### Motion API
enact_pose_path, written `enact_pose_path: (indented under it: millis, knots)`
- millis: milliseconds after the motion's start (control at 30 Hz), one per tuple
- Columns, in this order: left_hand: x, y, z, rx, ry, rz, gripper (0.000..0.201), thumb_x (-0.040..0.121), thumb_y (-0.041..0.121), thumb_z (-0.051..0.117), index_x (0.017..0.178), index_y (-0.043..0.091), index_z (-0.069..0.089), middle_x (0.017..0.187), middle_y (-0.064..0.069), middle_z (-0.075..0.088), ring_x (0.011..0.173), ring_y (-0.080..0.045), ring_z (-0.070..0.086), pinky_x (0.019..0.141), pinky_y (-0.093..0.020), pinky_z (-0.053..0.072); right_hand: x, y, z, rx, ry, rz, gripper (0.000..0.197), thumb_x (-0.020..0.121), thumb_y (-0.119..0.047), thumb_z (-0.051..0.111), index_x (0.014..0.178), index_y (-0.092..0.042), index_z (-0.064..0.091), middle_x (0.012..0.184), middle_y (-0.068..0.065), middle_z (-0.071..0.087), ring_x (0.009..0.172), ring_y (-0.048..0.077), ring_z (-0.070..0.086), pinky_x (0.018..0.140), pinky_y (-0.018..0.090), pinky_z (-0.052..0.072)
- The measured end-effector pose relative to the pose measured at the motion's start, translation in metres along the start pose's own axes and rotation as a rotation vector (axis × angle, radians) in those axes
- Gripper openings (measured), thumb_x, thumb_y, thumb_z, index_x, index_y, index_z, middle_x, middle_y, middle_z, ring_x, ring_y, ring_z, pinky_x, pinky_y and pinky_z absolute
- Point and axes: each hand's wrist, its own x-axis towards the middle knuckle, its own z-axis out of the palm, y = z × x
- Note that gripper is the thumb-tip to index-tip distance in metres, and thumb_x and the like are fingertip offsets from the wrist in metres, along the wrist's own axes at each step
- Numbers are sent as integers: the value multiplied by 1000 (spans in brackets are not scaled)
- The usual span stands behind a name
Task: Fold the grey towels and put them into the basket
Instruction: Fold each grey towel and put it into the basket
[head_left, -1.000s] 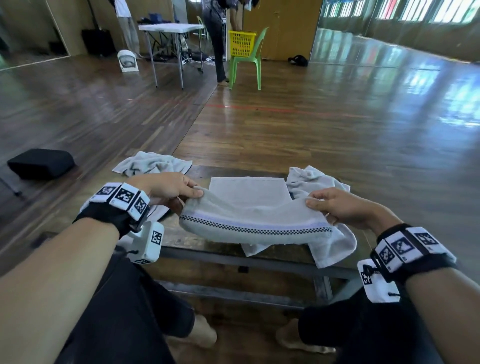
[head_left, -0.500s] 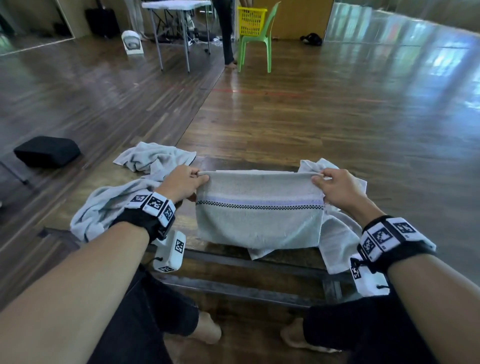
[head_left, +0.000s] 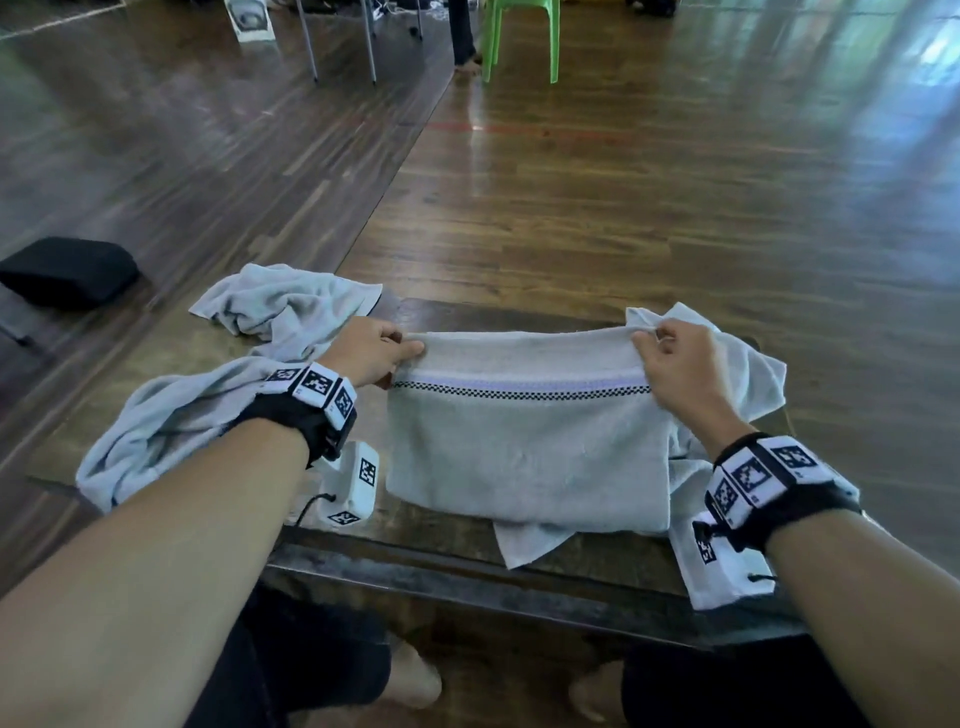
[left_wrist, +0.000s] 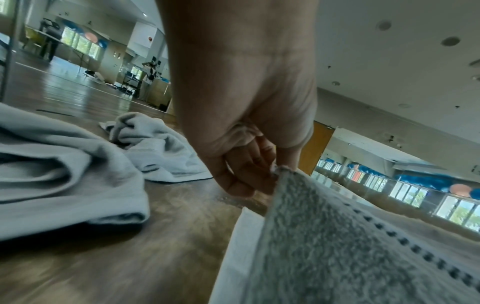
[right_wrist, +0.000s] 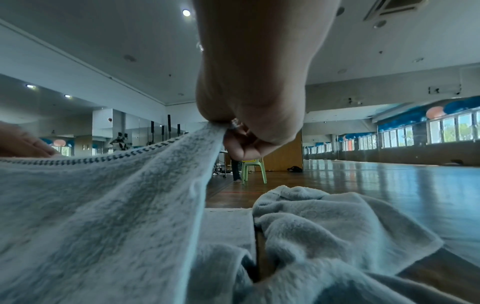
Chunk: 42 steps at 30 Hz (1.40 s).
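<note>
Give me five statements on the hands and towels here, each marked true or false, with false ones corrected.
1. Both hands pinch the folded towel. True.
2. The left hand lies flat and open. False: it pinches the towel's far left corner.
3. A checkered stripe runs across the towel. True.
4. The right hand holds the crumpled towel. False: it grips the folded towel's far right corner.
5. The table holds only one towel. False: several crumpled towels lie around.

No legible text, brand, number or sign was found in any view. The wrist bands (head_left: 318, 387) and the white camera housings (head_left: 356, 486) bore only black-and-white square code markers, not readable characters. A white board (head_left: 249, 18) on the far floor was too blurred to read.
</note>
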Motion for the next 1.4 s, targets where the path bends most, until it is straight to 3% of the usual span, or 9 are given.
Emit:
enact_pose_path:
  millis: [133, 267, 433, 567, 700, 967, 1167, 1333, 1400]
  knots:
    - [47, 14, 4, -65, 73, 24, 28, 89, 27, 72, 97, 0, 68, 83, -13, 64, 62, -19, 54, 46, -16, 47, 44, 9, 25, -79, -15, 18, 30, 98, -27, 56, 73, -10, 55, 60, 0, 49, 60, 22, 47, 52, 32, 29]
    - [85, 8, 29, 44, 153, 16, 20, 88, 26, 71, 91, 6, 68, 82, -5, 64, 72, -20, 59, 71, -33, 52, 83, 30, 59, -175, -86, 80, 14, 91, -30, 56, 89, -18, 63, 79, 2, 65, 81, 29, 58, 68, 34, 43]
    - [100, -11, 63, 274, 121, 27, 13, 86, 25, 68, 82, 12, 70, 82, -5, 68, 79, -25, 63, 67, -28, 42, 94, 45, 97, -299, -282, 43, 13, 92, -16, 59, 86, -8, 66, 87, 7, 62, 83, 25, 55, 68, 27, 34]
    - [106, -20, 73, 363, 94, 45, 28, 81, 27, 69, 59, 18, 54, 70, 2, 57, 74, -27, 58, 62, -32, 40, 94, 48, 110, -344, -338, -8, 13, 93, -16, 60, 94, -6, 67, 105, 11, 60, 92, 23, 50, 77, 30, 36]
    - [104, -14, 73, 349, 45, 157, 9, 82, 14, 72, 76, 7, 70, 85, -10, 67, 82, -27, 59, 68, -30, 39, 88, 43, 115, -407, -382, -72, 6, 94, -16, 61, 89, -13, 59, 114, 10, 55, 108, 32, 50, 90, 40, 43]
    - [84, -1, 60, 228, 59, 113, 5, 78, 9, 77, 83, 8, 78, 78, -7, 73, 71, -17, 64, 60, -22, 40, 81, 25, 98, -284, -376, -25, 24, 90, -11, 61, 73, -26, 53, 93, 6, 63, 101, 22, 50, 77, 30, 34]
    - [51, 14, 28, 199, -31, 79, 14, 75, 5, 79, 88, 9, 79, 77, -5, 73, 65, -13, 61, 54, -18, 41, 57, 0, 52, -152, -364, -17, 11, 91, -14, 69, 81, -12, 65, 70, -1, 64, 60, 6, 54, 48, 17, 35]
    - [3, 25, 3, 185, 5, 154, 14, 74, 10, 79, 77, 24, 76, 72, 2, 72, 68, -15, 65, 63, -27, 51, 18, -14, 19, 7, -325, -90, 19, 87, -11, 74, 73, -16, 62, 77, 11, 70, 66, 24, 62, 62, 38, 51]
    - [-20, 24, -3, 162, 18, 174, 15, 74, 10, 80, 77, 23, 76, 73, 0, 73, 68, -15, 64, 63, -27, 50, -4, -15, 7, 57, -322, -108, 21, 86, -9, 73, 71, -17, 61, 69, 7, 66, 57, 21, 55, 57, 34, 46]
